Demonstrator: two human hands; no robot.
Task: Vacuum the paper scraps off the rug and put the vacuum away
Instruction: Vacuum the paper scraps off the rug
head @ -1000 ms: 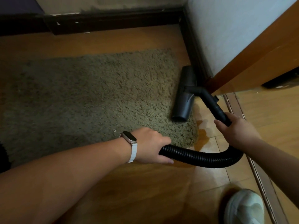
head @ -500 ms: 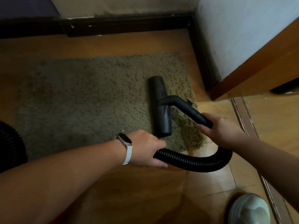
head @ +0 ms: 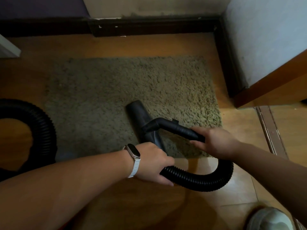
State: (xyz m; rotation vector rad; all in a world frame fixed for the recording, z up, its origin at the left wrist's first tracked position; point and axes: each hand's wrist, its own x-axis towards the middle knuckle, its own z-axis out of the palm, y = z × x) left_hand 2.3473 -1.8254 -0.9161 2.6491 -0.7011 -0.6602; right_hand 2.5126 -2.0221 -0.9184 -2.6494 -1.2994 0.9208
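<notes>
A shaggy olive rug (head: 129, 90) lies on the wooden floor. The black vacuum nozzle (head: 139, 120) rests flat on the rug's near right part, pointing away from me. My right hand (head: 214, 143) grips the rigid black tube just behind the nozzle. My left hand (head: 152, 163), with a watch on its wrist, is closed around the ribbed black hose (head: 207, 180), which loops between the two hands over the floor. Another loop of the hose (head: 43, 128) curves at the far left. I see no paper scraps on the rug.
A dark skirting board (head: 149, 27) runs along the back wall. A white wall corner with a wooden door frame (head: 269, 90) stands at the right, with a floor threshold strip (head: 272, 138) below it. A white shoe (head: 270, 219) shows at the bottom right.
The nozzle has slid left, from the rug's right edge by the wall onto the rug's near right part. Both hands moved left with it, and the left hose loop came into view.
</notes>
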